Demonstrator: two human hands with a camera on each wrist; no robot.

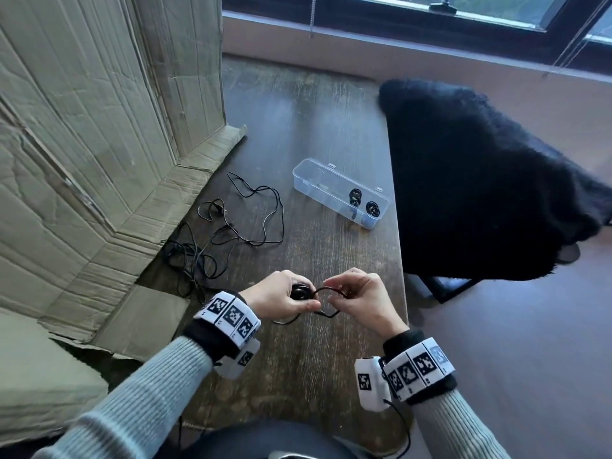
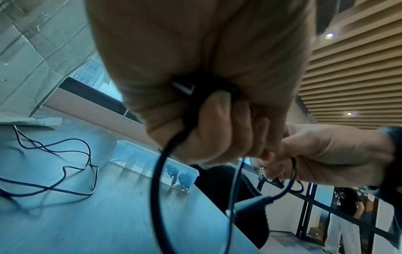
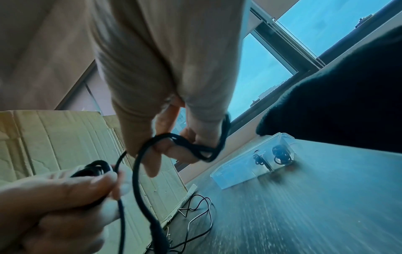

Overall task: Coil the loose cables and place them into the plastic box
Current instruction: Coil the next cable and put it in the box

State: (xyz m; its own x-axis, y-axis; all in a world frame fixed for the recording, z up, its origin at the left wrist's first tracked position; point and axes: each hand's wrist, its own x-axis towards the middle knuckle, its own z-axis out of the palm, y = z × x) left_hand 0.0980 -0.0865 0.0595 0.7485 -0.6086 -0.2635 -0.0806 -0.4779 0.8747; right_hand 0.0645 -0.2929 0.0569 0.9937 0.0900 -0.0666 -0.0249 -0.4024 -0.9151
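My left hand [image 1: 281,298] clamps the wound cable coil [image 1: 299,290]; my right hand [image 1: 356,298], just beside it, pinches the free tail [image 1: 326,304], which runs crosswise between them. The plastic box [image 1: 341,192] lies beyond the coil, up the desk [image 1: 314,127], nearer my right hand, its long axis slanting rightward toward me.
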